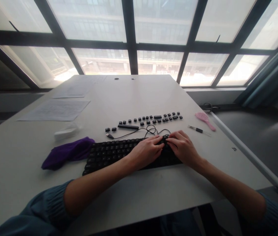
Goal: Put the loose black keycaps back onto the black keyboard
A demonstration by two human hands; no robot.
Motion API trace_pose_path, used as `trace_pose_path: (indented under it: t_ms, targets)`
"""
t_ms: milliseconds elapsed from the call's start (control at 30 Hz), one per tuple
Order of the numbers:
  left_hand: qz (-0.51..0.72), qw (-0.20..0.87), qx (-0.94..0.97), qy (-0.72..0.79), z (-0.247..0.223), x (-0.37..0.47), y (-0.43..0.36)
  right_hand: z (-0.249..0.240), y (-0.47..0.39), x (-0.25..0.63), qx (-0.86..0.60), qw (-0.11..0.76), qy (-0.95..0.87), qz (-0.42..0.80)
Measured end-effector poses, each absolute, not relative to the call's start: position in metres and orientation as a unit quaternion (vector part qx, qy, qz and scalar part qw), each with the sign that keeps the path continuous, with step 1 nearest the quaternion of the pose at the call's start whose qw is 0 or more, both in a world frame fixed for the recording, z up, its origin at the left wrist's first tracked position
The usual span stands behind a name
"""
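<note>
A black keyboard (114, 152) lies near the front of the white table, with its right part beneath my hands. My left hand (147, 150) rests over the keys right of the middle, its fingertips bent down on the keyboard. Close beside it, my right hand (182, 146) has thumb and fingers pinched together at the keyboard's upper right; whatever they grip is too small to make out. Behind the keyboard, several loose black keycaps (142, 124) lie in rough rows, among them a long space bar (128, 127). The keyboard's cable (134, 131) loops there, ending in a USB plug (109, 135).
A purple cloth (66, 154) lies left of the keyboard, with a crumpled white item (66, 131) behind it. Paper sheets (55, 110) are at the far left. To the right lie a keycap puller (199, 130) and a pink hairbrush (205, 120) near the table edge.
</note>
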State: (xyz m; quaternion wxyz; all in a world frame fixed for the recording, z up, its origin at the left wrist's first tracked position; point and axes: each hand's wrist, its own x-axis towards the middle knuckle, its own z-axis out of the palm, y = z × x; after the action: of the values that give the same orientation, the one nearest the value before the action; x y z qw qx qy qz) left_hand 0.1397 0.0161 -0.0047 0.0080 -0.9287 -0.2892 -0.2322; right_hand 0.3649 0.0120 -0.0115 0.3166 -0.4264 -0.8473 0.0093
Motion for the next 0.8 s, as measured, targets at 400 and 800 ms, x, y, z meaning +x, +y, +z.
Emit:
trace_pose_path:
  t_ms: [400, 800]
  targets:
    - [-0.237, 0.004, -0.928, -0.289, -0.004, 0.140, 0.016, -0.010, 0.021, 0.360, -0.407, 0.314, -0.857, 0.037]
    - [-0.236, -0.017, -0.925, -0.296, -0.002, 0.140, 0.016, -0.013, 0.026, 0.365, -0.358, 0.315, -0.879, 0.015]
